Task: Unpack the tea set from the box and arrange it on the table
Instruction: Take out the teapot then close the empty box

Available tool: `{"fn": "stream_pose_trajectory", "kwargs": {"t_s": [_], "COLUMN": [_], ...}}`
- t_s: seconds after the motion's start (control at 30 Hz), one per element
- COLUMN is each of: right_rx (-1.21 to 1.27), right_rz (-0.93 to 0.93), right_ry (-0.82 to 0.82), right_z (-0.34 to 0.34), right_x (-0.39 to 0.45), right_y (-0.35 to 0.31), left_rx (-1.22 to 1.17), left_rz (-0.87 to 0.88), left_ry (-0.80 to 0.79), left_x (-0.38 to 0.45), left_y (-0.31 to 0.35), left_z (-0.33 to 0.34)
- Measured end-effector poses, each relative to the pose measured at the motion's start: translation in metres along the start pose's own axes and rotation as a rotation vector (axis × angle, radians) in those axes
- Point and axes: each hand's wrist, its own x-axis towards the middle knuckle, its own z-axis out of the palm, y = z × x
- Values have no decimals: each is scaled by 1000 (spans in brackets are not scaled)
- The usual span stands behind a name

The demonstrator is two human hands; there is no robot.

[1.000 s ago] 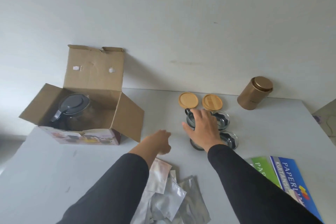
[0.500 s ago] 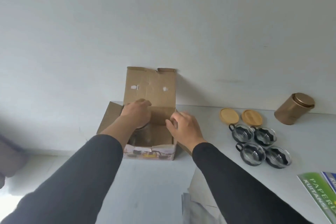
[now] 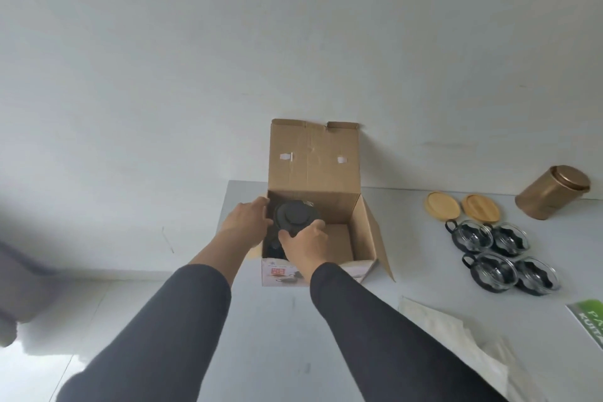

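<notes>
Both hands have moved into the cardboard box (image 3: 313, 206) at frame centre: left hand (image 3: 245, 222) and right hand (image 3: 305, 243) now grasp the lidded teapot (image 3: 295, 217), the last piece to lift onto the bench (image 3: 408, 238).

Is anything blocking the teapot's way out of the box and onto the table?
Nothing visible. Both hands, left hand and right hand, grip the teapot; the box flaps are open, and bare table lies in front.

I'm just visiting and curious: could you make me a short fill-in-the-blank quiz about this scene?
1. Both hands reach into the cardboard ___.
2. The number of glass cups on the table is ___.
3. Behind the cups lie ___ round wooden lids.
4. The copper-coloured tin stands ___ of the cups.

Missing words: box; four; two; right
</notes>
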Motion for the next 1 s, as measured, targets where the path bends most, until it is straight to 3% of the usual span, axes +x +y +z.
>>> {"fn": "stream_pose_trajectory", "kwargs": {"t_s": [0.13, 0.27, 0.73, 1.0], "right_rx": [13, -101, -3, 479], "right_rz": [145, 155, 222, 282], "right_ry": [3, -64, -112, -30], "right_z": [12, 22, 23, -7], "right_x": [1, 0, 3, -2], "right_y": [-1, -4, -10, -12], "left_rx": [2, 55, 37, -119], "left_rz": [-20, -25, -48, -38], "left_ry": [-10, -16, -18, 6], "left_x": [0, 0, 0, 3], "left_y": [0, 2, 0, -11], "left_z": [2, -3, -1, 8]}}
